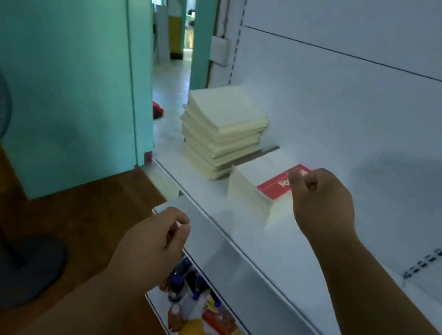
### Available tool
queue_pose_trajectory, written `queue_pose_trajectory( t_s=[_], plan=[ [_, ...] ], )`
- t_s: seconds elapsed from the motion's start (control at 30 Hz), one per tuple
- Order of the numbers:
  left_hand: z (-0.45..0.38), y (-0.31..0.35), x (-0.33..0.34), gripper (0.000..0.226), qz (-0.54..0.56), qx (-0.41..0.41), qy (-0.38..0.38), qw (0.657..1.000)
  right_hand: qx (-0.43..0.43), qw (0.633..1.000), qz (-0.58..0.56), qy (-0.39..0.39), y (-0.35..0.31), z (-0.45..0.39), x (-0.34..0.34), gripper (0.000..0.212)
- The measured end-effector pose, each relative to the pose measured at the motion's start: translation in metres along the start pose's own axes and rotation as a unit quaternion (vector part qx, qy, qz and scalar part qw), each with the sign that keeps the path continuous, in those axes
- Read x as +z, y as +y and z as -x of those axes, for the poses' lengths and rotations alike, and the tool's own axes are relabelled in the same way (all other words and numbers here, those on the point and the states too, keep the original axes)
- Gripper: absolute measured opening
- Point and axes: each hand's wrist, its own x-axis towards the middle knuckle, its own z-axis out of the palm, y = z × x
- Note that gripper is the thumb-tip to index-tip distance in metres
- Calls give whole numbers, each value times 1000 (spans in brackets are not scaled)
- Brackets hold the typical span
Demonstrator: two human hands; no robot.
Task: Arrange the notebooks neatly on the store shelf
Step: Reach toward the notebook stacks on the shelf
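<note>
A low stack of white notebooks with a red cover on top point(264, 187) is seen on the white metal store shelf point(302, 247), just beside a taller stack of pale yellow notebooks point(222, 132). The red cover is pinched by the right hand point(321, 202) at its near corner. The left hand point(154, 241) is held loosely curled before the shelf edge, and its fingers point(177, 233) hold nothing.

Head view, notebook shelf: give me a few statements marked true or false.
1. Two notebook stacks sit on the white shelf. True.
2. The red-covered notebook tops the taller stack. False: it tops the shorter stack; the taller stack shows only cream covers.
3. The right hand is at the red-covered notebook. True.
4. The left hand rests on the taller stack. False: it is at the shelf's front edge.
5. The shelf below holds nothing. False: colourful items lie there.
</note>
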Motion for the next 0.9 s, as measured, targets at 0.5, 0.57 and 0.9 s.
queue_pose_trajectory(
  t_s=[0.5, 0.57, 0.9],
  plan=[
    [-173, -71, 32, 14, 54, 146, -149, 977, 304, 943, 71, -119, 30, -83, 94, 42],
    [-190, -78, 33, 16, 49, 178, -191, 964, 334, 934, 106, -66, 33, -76, 97, 38],
    [-233, -43, 30, 27, 365, -9, -428, 827, 259, 953, -82, 135, -67, -25, 100, 29]
  ],
)
